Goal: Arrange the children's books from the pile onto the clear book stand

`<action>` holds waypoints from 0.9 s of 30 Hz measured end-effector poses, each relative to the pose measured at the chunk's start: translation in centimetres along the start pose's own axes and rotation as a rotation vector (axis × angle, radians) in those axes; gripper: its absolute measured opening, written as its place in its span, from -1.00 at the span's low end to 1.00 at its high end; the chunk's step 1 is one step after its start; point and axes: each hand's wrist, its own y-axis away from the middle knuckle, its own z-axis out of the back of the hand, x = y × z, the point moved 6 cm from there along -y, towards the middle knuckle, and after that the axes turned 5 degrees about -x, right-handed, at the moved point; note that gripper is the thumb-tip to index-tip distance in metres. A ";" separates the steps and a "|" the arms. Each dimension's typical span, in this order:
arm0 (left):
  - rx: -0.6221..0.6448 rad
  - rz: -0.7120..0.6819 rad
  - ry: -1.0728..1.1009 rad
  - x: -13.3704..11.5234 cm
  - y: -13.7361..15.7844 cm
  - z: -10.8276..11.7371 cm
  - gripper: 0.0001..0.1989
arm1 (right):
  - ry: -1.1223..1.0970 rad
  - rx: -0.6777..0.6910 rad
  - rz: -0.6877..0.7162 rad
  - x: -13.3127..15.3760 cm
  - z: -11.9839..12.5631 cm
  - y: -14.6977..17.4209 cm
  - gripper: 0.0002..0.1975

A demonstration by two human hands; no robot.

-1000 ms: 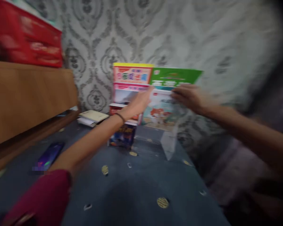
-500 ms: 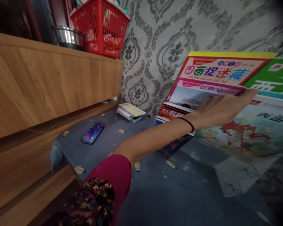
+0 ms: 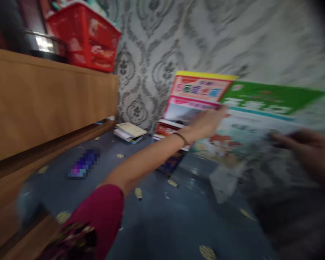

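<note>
My left hand point(image 3: 208, 122) reaches across to a clear stand point(image 3: 224, 182) of books and is closed at the upper left edge of a pale picture book point(image 3: 249, 126) with a blue strip. Just behind that book rises a green-topped book point(image 3: 276, 97). Beside them stand a yellow-and-red-topped book point(image 3: 197, 88) and a pink-edged book point(image 3: 176, 113), overlapping in tiers. From the right comes my right hand point(image 3: 308, 150), smeared by motion, its fingertips near the pale book's right side; whether they grip it is unclear.
A phone point(image 3: 83, 164) with a pixelated screen and a small pile of books point(image 3: 130, 131) lie on the blue patterned tablecloth point(image 3: 157, 224). At left is a wooden cabinet point(image 3: 51, 108) carrying a red basket point(image 3: 83, 39) and a metal bowl point(image 3: 44, 45). Patterned wallpaper point(image 3: 162, 54) covers the wall behind.
The view has swung right, shifting the scene leftward. My right hand has come into view beside the pale book. My left hand stays at that book's edge.
</note>
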 end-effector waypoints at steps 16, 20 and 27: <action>-0.231 -0.029 -0.174 1.5 -1.5 2.6 -0.66 | -0.482 -0.314 -0.535 -3.9 4.9 2.1 -0.61; -0.333 -0.131 -0.274 0.6 -2.2 4.1 -0.76 | -0.455 -0.361 -0.556 -4.0 5.0 2.5 -0.62; -0.277 -0.337 -0.388 -0.1 -3.5 2.2 -0.74 | -0.362 -0.380 -0.550 -3.8 5.1 3.0 -0.65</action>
